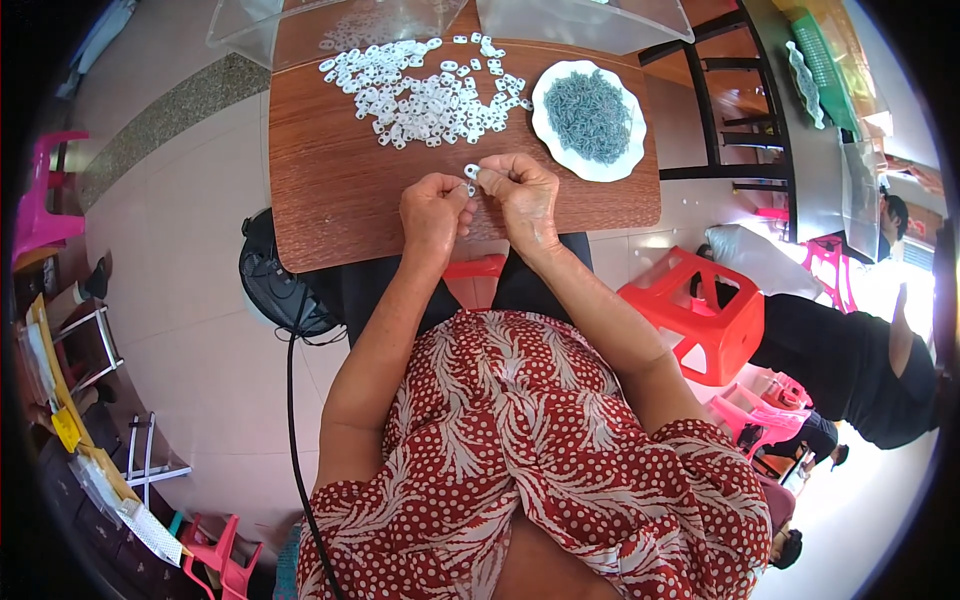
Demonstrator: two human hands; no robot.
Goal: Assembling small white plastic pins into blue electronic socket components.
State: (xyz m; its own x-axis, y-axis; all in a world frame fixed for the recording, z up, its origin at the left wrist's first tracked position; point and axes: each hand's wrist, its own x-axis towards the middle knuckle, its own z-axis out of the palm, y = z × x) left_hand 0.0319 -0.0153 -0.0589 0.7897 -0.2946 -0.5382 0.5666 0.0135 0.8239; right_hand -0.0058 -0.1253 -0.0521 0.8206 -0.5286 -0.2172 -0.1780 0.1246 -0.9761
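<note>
My two hands meet over the near part of a brown wooden table (330,190). My right hand (522,195) pinches a small white plastic piece (472,171) between thumb and fingertips. My left hand (435,210) is closed right beside it, its fingertips touching the same piece or something tiny at it; I cannot tell which. Farther back on the table lies a heap of several similar white pieces (420,90). To its right stands a white scalloped plate (545,125) full of small grey screws (590,115).
Clear plastic bags (590,20) lie at the table's far edge. A black fan (275,280) with a cable stands at the left below the table. Red stools (700,310) are at the right, a pink chair (40,200) at the far left. Another person in black (850,360) bends down at the right.
</note>
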